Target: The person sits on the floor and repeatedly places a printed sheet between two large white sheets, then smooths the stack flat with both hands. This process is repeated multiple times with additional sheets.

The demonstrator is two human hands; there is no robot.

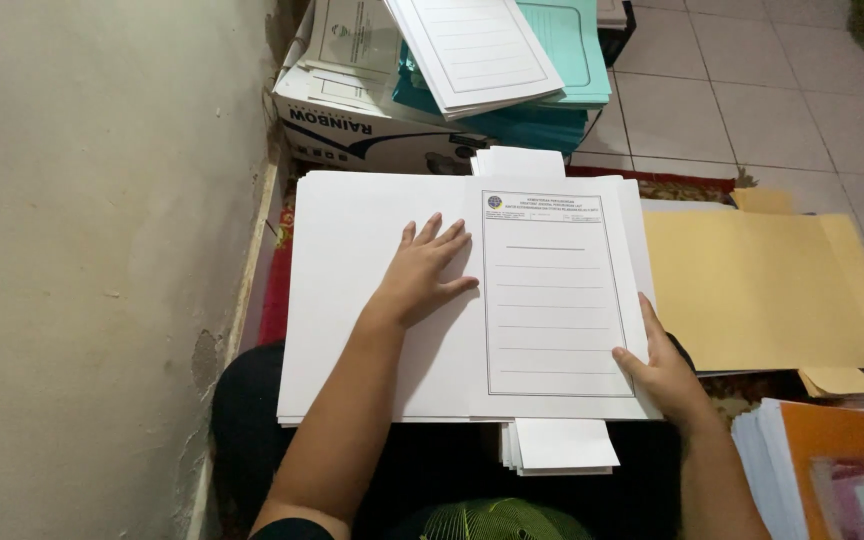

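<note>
2 hands | left hand [427, 272] spread flat on white folder [372, 300] | right hand [664, 370] pinching its edge

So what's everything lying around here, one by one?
white folder: one, open flat on the lap, lined form printed on its right half
white folder stack: several, under the open one
yellow folder: one, opened out, on the right
teal folders: a few, on the box
cardboard box: one, white, top centre
orange folder: one, bottom right
left hand: flat on the left half
right hand: fingers at the right edge
</note>
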